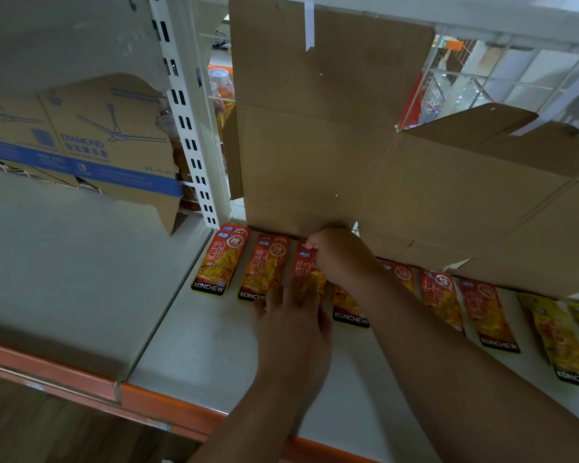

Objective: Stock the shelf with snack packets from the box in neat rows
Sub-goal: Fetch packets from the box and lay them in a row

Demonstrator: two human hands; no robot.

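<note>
Sitting far left of both hands, a fan carton (81,142) is resting on the neighbouring bay. Just left of the left hand (291,315), two red snack packets (219,262) are lying flat side by side on the white shelf (188,355). The left hand is pressing straight, flat fingers on the lower half of a third red packet (302,274), while the right hand (340,257), just beyond it, is pinching that packet's top edge. Right of the right forearm, more red packets (485,312) and yellow packets (562,342) are lying in the same row. Behind both hands, the opened cardboard box (331,145) is standing at the shelf's back.
</note>
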